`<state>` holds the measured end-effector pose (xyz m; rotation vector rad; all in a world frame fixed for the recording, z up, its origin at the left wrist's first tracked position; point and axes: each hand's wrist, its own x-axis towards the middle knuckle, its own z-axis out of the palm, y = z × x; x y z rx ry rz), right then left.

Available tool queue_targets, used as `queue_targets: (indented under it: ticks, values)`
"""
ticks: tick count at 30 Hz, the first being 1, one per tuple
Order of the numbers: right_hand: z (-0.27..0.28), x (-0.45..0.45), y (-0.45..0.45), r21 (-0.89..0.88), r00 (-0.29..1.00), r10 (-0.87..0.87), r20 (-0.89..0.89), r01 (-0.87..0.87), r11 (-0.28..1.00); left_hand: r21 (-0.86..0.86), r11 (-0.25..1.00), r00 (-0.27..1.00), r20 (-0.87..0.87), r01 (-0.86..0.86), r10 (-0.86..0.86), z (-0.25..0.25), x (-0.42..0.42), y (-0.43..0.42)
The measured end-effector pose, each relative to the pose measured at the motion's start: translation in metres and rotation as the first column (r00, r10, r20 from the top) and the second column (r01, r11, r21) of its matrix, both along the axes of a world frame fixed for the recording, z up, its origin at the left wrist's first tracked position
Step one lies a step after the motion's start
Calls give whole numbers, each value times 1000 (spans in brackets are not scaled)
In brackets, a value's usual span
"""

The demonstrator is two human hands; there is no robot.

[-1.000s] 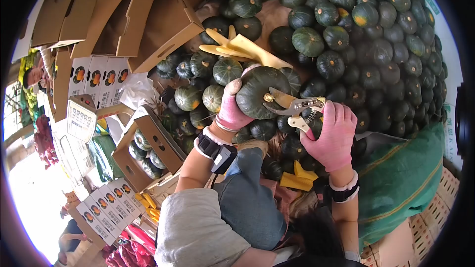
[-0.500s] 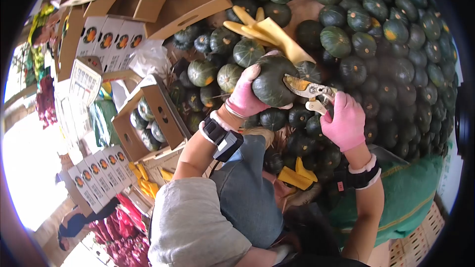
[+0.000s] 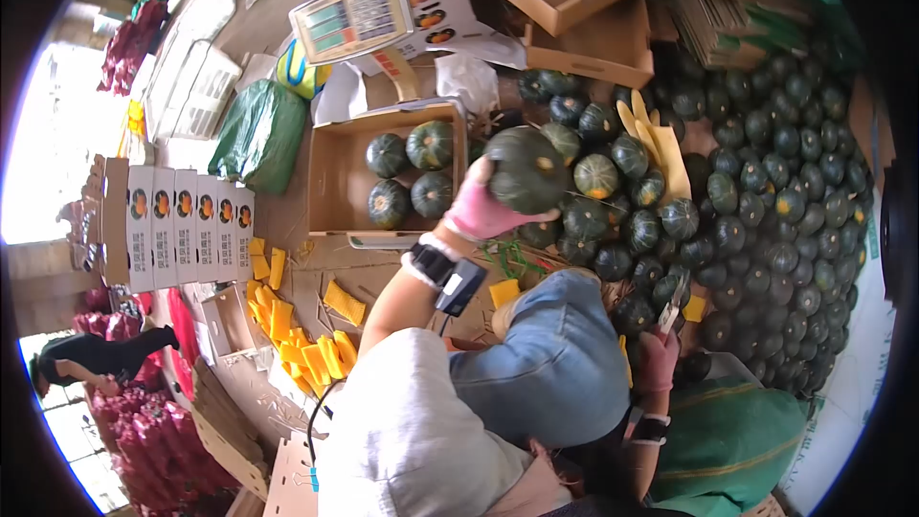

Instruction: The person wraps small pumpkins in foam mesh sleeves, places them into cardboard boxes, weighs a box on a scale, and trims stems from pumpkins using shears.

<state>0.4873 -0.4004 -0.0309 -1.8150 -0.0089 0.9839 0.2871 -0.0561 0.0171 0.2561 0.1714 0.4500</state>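
My left hand (image 3: pixel 476 208), in a pink glove, holds up a large dark green pumpkin (image 3: pixel 522 170), fingers curled round its near side. A tan stem scar on the pumpkin faces right. Just left of it sits an open cardboard box (image 3: pixel 330 177) with several green pumpkins (image 3: pixel 430 146) inside. Lower down, beside my right knee, my pink-gloved right hand (image 3: pixel 657 359) is closed round pruning shears (image 3: pixel 673 306), apart from the held pumpkin. More pumpkins (image 3: pixel 595 176) lie on the floor to the right of the held one.
A great heap of pumpkins (image 3: pixel 766 220) fills the right side, with a yellow rubber glove (image 3: pixel 661 148) at its edge. Yellow foam nets (image 3: pixel 306 354) litter the floor at left. Printed cartons (image 3: pixel 187 225), a green sack (image 3: pixel 258 139) and a keypad panel (image 3: pixel 352 17) stand around. A person (image 3: pixel 110 359) bends at far left.
My view has swung left. The shears have left the pumpkin's top and dropped with my right hand beside my knee. My left hand has carried the pumpkin close to the open box.
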Motion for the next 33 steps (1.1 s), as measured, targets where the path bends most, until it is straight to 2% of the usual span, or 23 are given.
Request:
queue_targets:
  ticks: [1, 2, 3, 4, 5, 7, 8, 9, 10, 12, 13, 15, 16, 18, 19, 20, 22, 23, 25, 28, 29, 31, 33]
  values:
    - [15, -20, 6, -9, 988, -89, -125, 88, 996, 7, 995, 995, -8, -95, 95, 5, -29, 4]
    - [29, -35, 9, -15, 997, -25, -75, 24, 1000, 70, 989, 987, -88, -128, 134, -9, -64, 15]
    - [12, -41, -11, -30, 989, -58, -135, 55, 998, 137, 978, 970, -167, -155, 177, -20, -96, 28]
    - [-16, -51, -36, -37, 965, -200, -171, 197, 980, 246, 939, 852, -412, -239, 325, -11, -122, 37]
    - [-23, -61, -40, -30, 948, -267, -173, 266, 964, 365, 886, 651, -604, -285, 459, -4, -147, 44]
    - [-25, -84, -46, 1, 934, -330, -138, 334, 943, 654, 756, 244, -736, 16, 632, -56, -206, 79]
    - [-20, -95, -56, 14, 937, -334, -100, 337, 942, 604, 763, -53, -775, 232, 629, -42, -216, 81]
    - [-12, -104, -62, 29, 940, -336, -61, 338, 941, 481, 771, -340, -704, 418, 624, -26, -222, 83]
    - [-1, -114, -65, 44, 941, -337, -23, 338, 940, 424, 760, -396, -669, 492, 629, -22, -230, 84]
    - [37, -120, -70, -107, 903, -340, -264, 323, 940, 350, 773, -426, -678, 530, 599, -19, -237, 86]
    - [30, -120, -83, -94, 905, -341, -254, 328, 940, 322, 765, -426, -681, 557, 596, -24, -242, 85]
    - [22, -124, -98, -61, 916, -334, -223, 328, 943, 185, 698, -403, -702, 692, 587, -43, -248, 83]
    - [18, -135, -90, -60, 892, -441, -96, 437, 897, 148, 651, -383, -703, 744, 599, -48, -250, 81]
    - [17, -132, -100, -49, 985, -148, 85, 153, 987, 183, 504, -265, -675, 844, 689, -55, -255, 86]
    - [17, -134, -103, -71, 989, -109, 102, 117, 991, 196, 423, -202, -656, 885, 727, -59, -257, 87]
    - [17, -135, -106, -94, 990, -70, 119, 82, 992, 468, 333, -87, -472, 819, 878, -68, -260, 73]
    - [58, -155, -66, -159, 975, -220, 12, 219, 963, 607, 284, -80, -339, 742, 937, -66, -260, 51]
    - [55, -157, -70, -155, 978, -210, -9, 206, 966, 642, 278, -100, -299, 714, 949, -65, -265, 40]
    - [44, -153, -81, -145, 982, -182, -51, 173, 974, 621, 405, -204, -371, 671, 906, -56, -279, 18]
    - [11, -142, -101, -200, 923, -375, -89, 352, 914, 547, 581, -376, -448, 603, 811, -45, -301, -2]
    - [8, -135, -110, -208, 917, -373, -139, 341, 917, 514, 635, -434, -465, 577, 771, -43, -310, -6]
    - [9, -129, -112, -208, 897, -370, -242, 324, 923, 500, 671, -463, -487, 548, 741, -39, -327, -10]
    - [6, -129, -108, -203, 897, -412, -162, 378, 903, 494, 689, -490, -485, 530, 724, -36, -335, -8]
